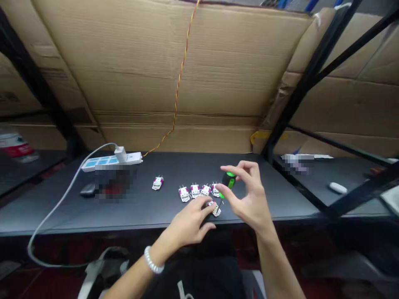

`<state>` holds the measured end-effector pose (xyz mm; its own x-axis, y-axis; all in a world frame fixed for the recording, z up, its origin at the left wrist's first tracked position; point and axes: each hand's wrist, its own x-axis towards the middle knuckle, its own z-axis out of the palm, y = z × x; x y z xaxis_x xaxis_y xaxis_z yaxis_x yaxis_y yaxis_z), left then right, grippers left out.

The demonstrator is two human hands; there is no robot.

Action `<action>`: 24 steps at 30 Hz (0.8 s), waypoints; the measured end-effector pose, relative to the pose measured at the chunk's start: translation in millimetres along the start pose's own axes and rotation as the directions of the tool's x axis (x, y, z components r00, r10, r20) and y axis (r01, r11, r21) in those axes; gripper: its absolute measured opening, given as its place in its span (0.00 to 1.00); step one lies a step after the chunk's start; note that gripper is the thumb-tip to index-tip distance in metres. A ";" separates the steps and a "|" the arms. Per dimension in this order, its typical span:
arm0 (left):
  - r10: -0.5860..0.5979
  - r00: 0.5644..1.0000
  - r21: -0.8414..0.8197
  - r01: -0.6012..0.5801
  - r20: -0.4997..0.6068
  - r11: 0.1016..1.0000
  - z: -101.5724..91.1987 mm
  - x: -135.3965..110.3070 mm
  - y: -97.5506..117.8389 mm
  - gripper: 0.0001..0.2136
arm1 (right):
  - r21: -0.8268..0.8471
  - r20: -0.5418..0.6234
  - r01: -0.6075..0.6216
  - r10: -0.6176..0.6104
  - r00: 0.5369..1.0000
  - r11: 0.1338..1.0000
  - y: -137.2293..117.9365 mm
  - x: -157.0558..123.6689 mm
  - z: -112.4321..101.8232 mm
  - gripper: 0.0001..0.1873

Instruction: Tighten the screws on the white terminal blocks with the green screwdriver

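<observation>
Upright in my right hand (247, 193) is a small screwdriver (229, 181) with a black and green handle, pinched between thumb and fingers. Its thin shaft points down at a small white-and-purple plug part (216, 211) near the table's front edge. The fingers of my left hand (190, 220) hold that part against the table from the left and partly cover it; its thumb stands apart. Just behind my hands, several similar pronged plug parts (195, 190) lie in a row. Another plug part (157, 182) sits alone farther left.
On the dark table (137, 211), a white power strip (131, 158) with a plugged-in charger (120, 154) lies back left. Its cable (59, 203) hangs over the front edge. A dark mouse-like object (88, 190) is nearby. Black metal frame bars (293, 104) rise at right, before cardboard (218, 74).
</observation>
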<state>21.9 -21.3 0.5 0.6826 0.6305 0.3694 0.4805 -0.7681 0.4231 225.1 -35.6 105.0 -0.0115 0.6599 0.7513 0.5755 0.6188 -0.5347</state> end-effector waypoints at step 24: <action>0.008 1.000 -0.023 -0.009 -0.014 1.000 -0.2 1.4 1.3 0.25 | -0.027 -0.011 -0.011 0.011 1.000 1.000 0.2 -0.7 -1.3 0.19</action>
<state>23.3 -21.3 1.7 0.6791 0.6255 0.3842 0.4615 -0.7708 0.4391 226.2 -36.5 104.8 0.0039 0.6618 0.7497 0.5974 0.5997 -0.5324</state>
